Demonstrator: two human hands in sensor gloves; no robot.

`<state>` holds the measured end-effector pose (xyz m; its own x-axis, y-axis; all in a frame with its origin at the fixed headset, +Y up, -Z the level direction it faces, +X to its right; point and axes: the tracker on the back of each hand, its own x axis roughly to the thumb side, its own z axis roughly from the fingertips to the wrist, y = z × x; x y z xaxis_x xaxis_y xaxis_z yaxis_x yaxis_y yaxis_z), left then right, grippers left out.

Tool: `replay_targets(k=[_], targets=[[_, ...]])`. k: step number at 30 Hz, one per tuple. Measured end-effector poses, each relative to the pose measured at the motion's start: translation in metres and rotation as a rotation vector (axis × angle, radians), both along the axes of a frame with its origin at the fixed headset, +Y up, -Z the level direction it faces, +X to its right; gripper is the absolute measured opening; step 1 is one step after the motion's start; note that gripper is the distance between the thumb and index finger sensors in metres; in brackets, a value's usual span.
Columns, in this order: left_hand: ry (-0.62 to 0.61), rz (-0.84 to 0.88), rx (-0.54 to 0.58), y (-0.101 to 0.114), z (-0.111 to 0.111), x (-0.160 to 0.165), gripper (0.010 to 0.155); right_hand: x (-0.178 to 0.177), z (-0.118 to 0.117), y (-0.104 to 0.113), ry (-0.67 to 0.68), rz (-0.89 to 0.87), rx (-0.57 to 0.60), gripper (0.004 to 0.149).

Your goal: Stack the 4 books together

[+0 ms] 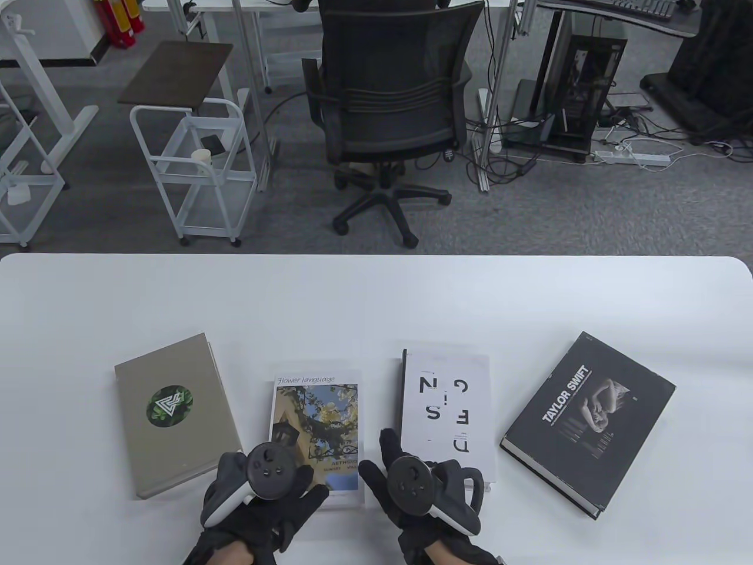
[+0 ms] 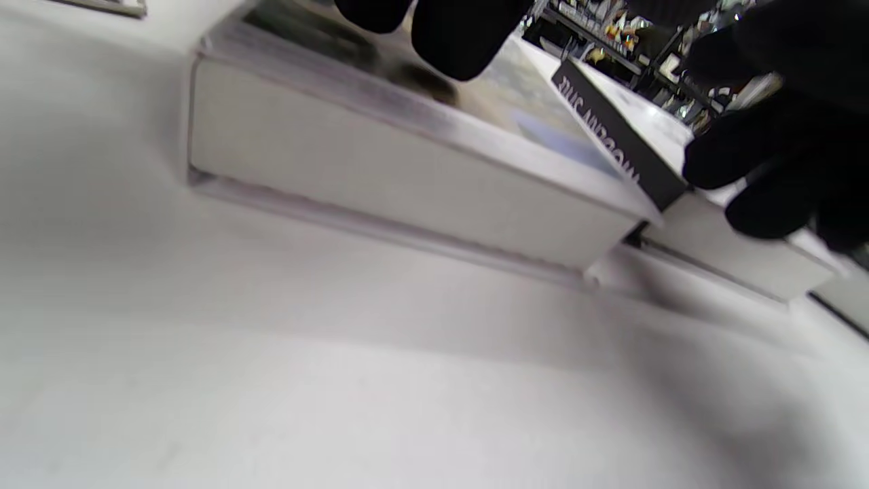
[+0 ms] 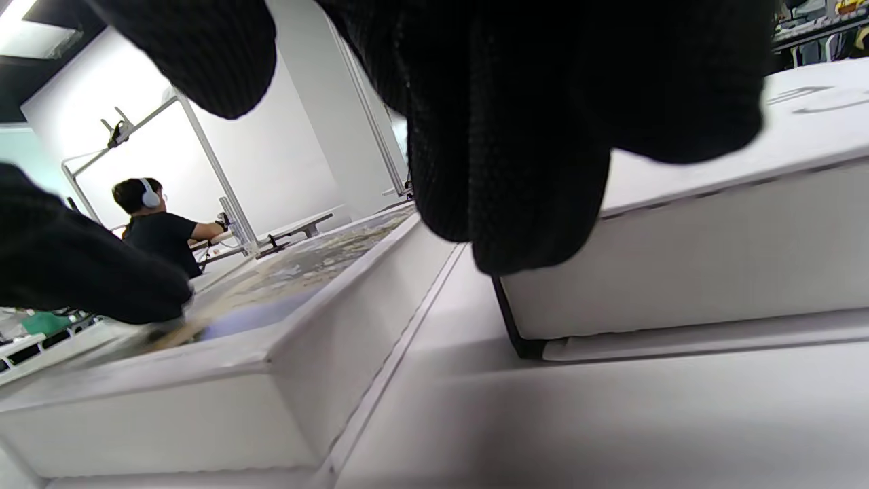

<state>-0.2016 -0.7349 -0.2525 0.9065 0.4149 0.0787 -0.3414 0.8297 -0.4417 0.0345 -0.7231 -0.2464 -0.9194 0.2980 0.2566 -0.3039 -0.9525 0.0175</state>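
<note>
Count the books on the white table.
4, in a row, none stacked: grey-green hardcover far left, photo-cover "Flower language" book under left hand, white lettered book by right hand, black "Taylor Swift" hardcover far right.

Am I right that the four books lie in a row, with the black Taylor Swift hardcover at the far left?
Not quite: the table view shows the black Taylor Swift hardcover at the far right of the row; the grey-beige book with a green round emblem is far left.
</note>
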Motion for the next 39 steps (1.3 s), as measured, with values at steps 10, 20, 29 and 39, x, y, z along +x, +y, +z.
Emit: replay_targets(k=[10, 20, 29, 39], targets=[[0.247, 0.086, 0.085, 0.027, -0.001, -0.048, 0.073, -0.009, -0.001, -0.008, 0.073, 0.024, -0.143, 0.064], [0.273, -0.109, -0.183, -0.009, -0.009, -0.046, 0.076, -0.025, 0.0, -0.022, 0.04, 0.166, -0.234, 0.069], [0.279, -0.115, -0.236, -0.025, -0.014, -0.047, 0.079, -0.031, -0.005, -0.037, 0.041, 0.124, -0.338, 0.072], [0.243, -0.079, -0.259, -0.03, -0.014, -0.041, 0.081, -0.031, -0.004, -0.039, 0.035, 0.042, -0.36, 0.074]])
